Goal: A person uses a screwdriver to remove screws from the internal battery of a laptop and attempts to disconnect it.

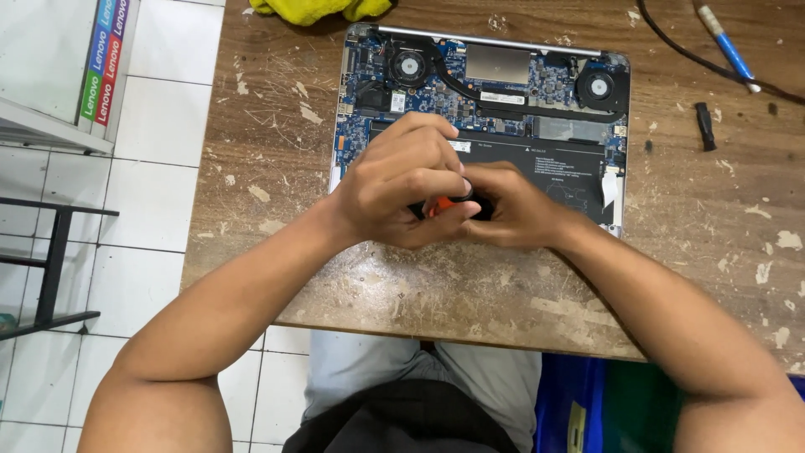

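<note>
Orange-black tool (436, 206) mostly hand-hidden

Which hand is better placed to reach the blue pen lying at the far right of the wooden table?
Right hand, probably: the blue pen lies on its side of the opened laptop; the left hand would cross over.

At the centre an orange-and-black tool (444, 205) shows; at twelve o'clock lies a laptop (482, 109) with blue circuit board and black battery. The table (470, 294) is brown wood flecked pale. A yellow cloth (319, 8) sits at eleven, a blue pen (729, 49) at two.
</note>
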